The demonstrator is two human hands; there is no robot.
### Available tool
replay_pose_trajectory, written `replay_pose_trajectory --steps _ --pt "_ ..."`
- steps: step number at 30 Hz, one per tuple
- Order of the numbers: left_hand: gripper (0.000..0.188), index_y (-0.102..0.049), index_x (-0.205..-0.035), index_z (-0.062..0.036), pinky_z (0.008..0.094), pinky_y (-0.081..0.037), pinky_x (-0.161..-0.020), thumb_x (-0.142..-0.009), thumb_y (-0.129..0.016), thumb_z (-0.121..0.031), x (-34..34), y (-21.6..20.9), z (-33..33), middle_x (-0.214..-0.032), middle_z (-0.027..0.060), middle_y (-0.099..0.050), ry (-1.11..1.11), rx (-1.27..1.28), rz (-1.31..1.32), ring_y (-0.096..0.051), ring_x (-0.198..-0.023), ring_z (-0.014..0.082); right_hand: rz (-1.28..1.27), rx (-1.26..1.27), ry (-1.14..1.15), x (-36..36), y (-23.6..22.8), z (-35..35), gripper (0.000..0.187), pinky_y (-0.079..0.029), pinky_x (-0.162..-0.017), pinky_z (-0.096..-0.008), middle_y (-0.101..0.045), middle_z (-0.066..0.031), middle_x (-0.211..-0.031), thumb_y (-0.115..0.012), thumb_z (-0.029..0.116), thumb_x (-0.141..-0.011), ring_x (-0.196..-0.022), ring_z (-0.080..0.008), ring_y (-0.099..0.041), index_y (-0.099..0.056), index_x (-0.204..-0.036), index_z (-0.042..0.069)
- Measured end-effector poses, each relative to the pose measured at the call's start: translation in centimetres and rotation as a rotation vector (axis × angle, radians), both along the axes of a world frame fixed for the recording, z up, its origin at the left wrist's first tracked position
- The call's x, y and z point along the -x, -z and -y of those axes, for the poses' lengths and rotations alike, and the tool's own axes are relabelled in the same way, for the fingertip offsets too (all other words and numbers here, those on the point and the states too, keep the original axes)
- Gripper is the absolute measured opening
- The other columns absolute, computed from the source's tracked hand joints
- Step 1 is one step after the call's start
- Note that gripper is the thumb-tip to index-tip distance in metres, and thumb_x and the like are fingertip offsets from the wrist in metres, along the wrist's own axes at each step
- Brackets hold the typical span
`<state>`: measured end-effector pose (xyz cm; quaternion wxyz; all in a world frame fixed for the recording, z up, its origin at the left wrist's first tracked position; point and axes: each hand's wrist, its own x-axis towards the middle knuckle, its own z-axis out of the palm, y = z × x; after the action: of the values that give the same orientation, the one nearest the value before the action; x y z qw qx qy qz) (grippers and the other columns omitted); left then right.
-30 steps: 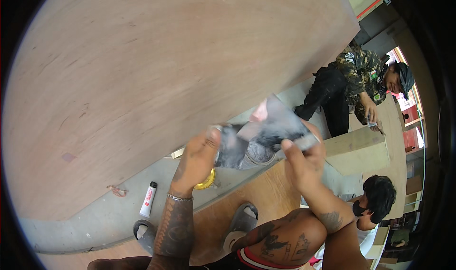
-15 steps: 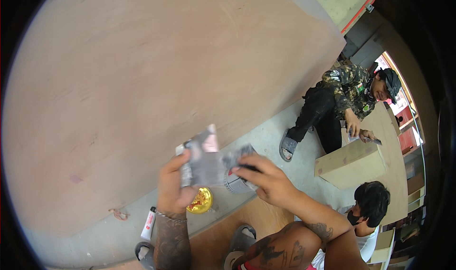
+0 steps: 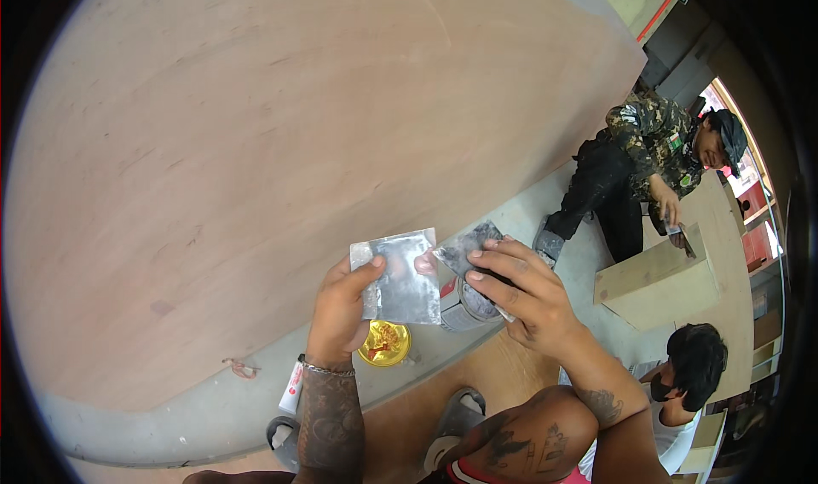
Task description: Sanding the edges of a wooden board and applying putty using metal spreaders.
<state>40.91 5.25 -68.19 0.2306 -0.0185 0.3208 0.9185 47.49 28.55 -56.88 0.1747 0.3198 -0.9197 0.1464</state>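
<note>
From where I stand, the person's left hand [image 3: 341, 301] has a square metal plate [image 3: 405, 292] in a closed grip, thumb pressed on its left part and the fingers behind. The plate is held up roughly flat-on, its shiny face streaked with grey. Just to its right, the right hand [image 3: 528, 295] has its grip closed too, fingers laid over a darker plate [image 3: 467, 247] that is tilted and smeared with grey-black paste. The two plates' edges come so near each other that I cannot tell whether they touch.

Behind and below the right hand stands a can [image 3: 467, 311], partly hidden, with grey stuff showing at its mouth. Left of it, nearer the person, is a yellow round lid [image 3: 385, 344] with red smears, and farther left lies a white tube [image 3: 291, 390], half covered by the left forearm. A large wooden panel [image 3: 239, 186] fills the far left.

Over at the right, a co-worker in a camouflage jacket [image 3: 652, 130] sits by a pale wooden box [image 3: 660, 284]; nearer, another person wears a dark mask [image 3: 660, 388].
</note>
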Motion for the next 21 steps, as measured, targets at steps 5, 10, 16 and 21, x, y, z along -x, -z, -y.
replay_pose_trajectory --steps 5,10,16,21 --pt "0.026 -0.060 -0.119 0.0035 0.0347 -0.056 -0.088 -0.098 -0.059 -0.012 -0.2 0.2 -1.2 -0.109 0.0115 -0.070 0.046 0.085 -0.067 -0.069 -0.097 0.0199 0.141 -0.213 -0.005 -0.3 -0.3 0.1 0.053 -0.046 -0.109 -0.0507 -0.063 -0.0076 -0.133 -0.069 0.005 -0.075 -0.126 -0.0327 -0.057 -0.069 -0.128 0.013" --pt "0.029 -0.060 -0.121 0.0046 0.0406 -0.057 -0.090 -0.099 -0.055 -0.014 -0.1 0.3 -2.4 -0.112 0.0143 -0.070 0.026 -0.131 0.021 -0.070 -0.100 0.0241 0.143 -0.078 0.017 -0.4 -0.4 -0.2 0.057 -0.043 -0.111 -0.0534 -0.064 -0.0100 -0.134 -0.068 -0.003 -0.070 -0.124 -0.0353 -0.059 -0.070 -0.126 0.011" --pt "0.031 -0.059 -0.123 0.0049 0.0469 -0.058 -0.092 -0.100 -0.052 -0.016 -0.8 0.2 -4.6 -0.116 0.0188 -0.069 0.179 -0.499 0.321 -0.070 -0.106 0.0307 0.003 0.099 -0.033 -0.6 0.5 -0.8 0.056 -0.044 -0.110 -0.0524 -0.063 -0.0154 -0.133 -0.067 -0.008 -0.073 -0.123 -0.0377 -0.059 -0.068 -0.127 0.006" --pt "0.033 -0.058 -0.126 0.0000 0.0478 -0.058 -0.084 -0.099 -0.056 -0.020 -1.4 -0.3 -5.1 -0.119 0.0152 -0.069 0.148 -0.487 0.255 -0.071 -0.102 0.0299 0.139 0.199 0.018 -0.8 1.5 -1.0 0.065 -0.047 -0.106 -0.0485 -0.061 -0.0163 -0.134 -0.061 -0.017 -0.069 -0.121 -0.0392 -0.059 -0.066 -0.130 0.006"
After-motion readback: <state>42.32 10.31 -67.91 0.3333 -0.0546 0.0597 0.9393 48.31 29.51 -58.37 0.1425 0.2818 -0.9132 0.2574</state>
